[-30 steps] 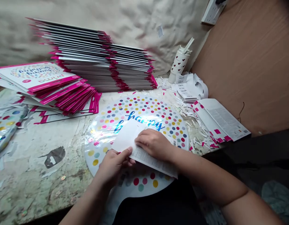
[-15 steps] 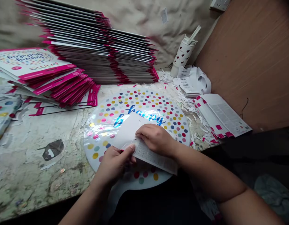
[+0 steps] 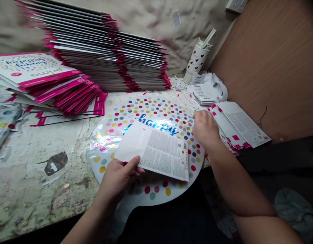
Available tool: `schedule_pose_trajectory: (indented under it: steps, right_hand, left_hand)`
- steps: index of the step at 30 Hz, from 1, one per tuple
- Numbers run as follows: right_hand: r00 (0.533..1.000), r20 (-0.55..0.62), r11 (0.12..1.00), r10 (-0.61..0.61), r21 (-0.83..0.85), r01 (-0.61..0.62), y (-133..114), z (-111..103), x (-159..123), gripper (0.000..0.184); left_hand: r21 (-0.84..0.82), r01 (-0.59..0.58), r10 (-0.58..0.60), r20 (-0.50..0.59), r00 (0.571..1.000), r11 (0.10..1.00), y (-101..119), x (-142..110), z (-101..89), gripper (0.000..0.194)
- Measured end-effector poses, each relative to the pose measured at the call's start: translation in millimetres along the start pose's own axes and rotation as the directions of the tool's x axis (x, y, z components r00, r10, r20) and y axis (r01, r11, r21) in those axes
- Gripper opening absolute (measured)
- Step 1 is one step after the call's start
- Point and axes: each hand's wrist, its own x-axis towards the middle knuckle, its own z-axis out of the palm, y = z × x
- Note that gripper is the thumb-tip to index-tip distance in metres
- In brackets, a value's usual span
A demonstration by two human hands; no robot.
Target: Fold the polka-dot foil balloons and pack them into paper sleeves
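Observation:
A round foil balloon (image 3: 156, 112) with coloured dots and blue "happy" lettering lies flat on the worn table. On top of it rests a white printed card (image 3: 156, 152) with fine print and a pink edge. My left hand (image 3: 118, 178) pinches the card's near left edge, thumb on top. My right hand (image 3: 204, 128) is off the card and hovers at the balloon's right rim, close to a pile of similar printed cards (image 3: 241, 123). Its fingers are curled and partly hidden, with nothing visible in them.
A tall stack of pink-edged cards (image 3: 110, 57) stands at the back, with a lower fanned stack (image 3: 52, 88) to the left. A white heart-patterned bottle (image 3: 197, 59), label strips (image 3: 204, 89) and paper scraps sit at the back right. A brown board (image 3: 270, 61) walls the right side.
My right hand let go of the card and moved right toward the card pile. The card now lies flat and fully uncovered, still held by my left hand.

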Motion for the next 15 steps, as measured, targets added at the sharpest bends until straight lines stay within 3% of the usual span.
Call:
schedule_pose_trajectory:
  steps: [2, 4, 5, 6, 7, 8, 9, 10, 11, 12, 13, 15]
  right_hand:
    - [0.976, 0.119, 0.975, -0.182, 0.148, 0.164, -2, -9, -8, 0.04]
    - [0.863, 0.193, 0.855, -0.467, 0.348, 0.384, -21, -11, -22, 0.062]
    - [0.828, 0.167, 0.806, -0.535, 0.396, 0.441, -33, -9, -28, 0.061]
    - [0.821, 0.114, 0.777, -0.559, 0.417, 0.471, -43, -5, -32, 0.055]
    - [0.827, 0.047, 0.758, -0.561, 0.432, 0.49, -51, 0, -33, 0.048]
    - [0.826, -0.033, 0.726, -0.563, 0.457, 0.514, -55, 6, -33, 0.042]
    - [0.805, -0.111, 0.672, -0.583, 0.49, 0.555, -56, 12, -31, 0.037]
    - [0.77, -0.178, 0.609, -0.612, 0.515, 0.603, -54, 17, -28, 0.033]
    - [0.74, -0.224, 0.565, -0.635, 0.519, 0.641, -51, 22, -25, 0.031]
    - [0.718, -0.246, 0.55, -0.651, 0.499, 0.67, -48, 26, -23, 0.03]
    - [0.704, -0.251, 0.559, -0.664, 0.458, 0.691, -45, 30, -24, 0.029]
    - [0.681, -0.223, 0.593, -0.697, 0.354, 0.723, -41, 35, -33, 0.031]
  left_hand:
    - [-0.08, -0.031, 0.031, 0.003, 1.0, 0.996, 2, -5, 6.6, 0.029]
    - [-0.048, -0.113, 0.117, 0.092, 0.989, 0.992, 5, -12, 10.6, 0.031]
    - [0.022, -0.195, 0.192, 0.113, 0.975, 0.981, 7, -16, 9.5, 0.035]
    - [0.12, -0.314, 0.306, 0.078, 0.949, 0.942, 10, -19, 5.7, 0.038]
    - [0.251, -0.444, 0.46, -0.006, 0.888, 0.86, 13, -21, -0.8, 0.043]
    - [0.411, -0.55, 0.635, -0.099, 0.766, 0.727, 15, -21, -9.6, 0.049]
    - [0.576, -0.605, 0.796, -0.142, 0.589, 0.55, 17, -19, -19.7, 0.052]
    - [0.71, -0.612, 0.908, -0.091, 0.41, 0.348, 18, -15, -30.0, 0.051]
    - [0.782, -0.609, 0.956, 0.061, 0.287, 0.133, 18, -11, -39.5, 0.044]
    - [0.783, -0.619, 0.938, 0.263, 0.227, -0.07, 16, -5, -47.1, 0.036]
    - [0.733, -0.64, 0.868, 0.451, 0.205, -0.23, 13, 1, -52.2, 0.03]
    - [0.631, -0.67, 0.71, 0.67, 0.217, -0.391, 0, 10, -54.7, 0.029]
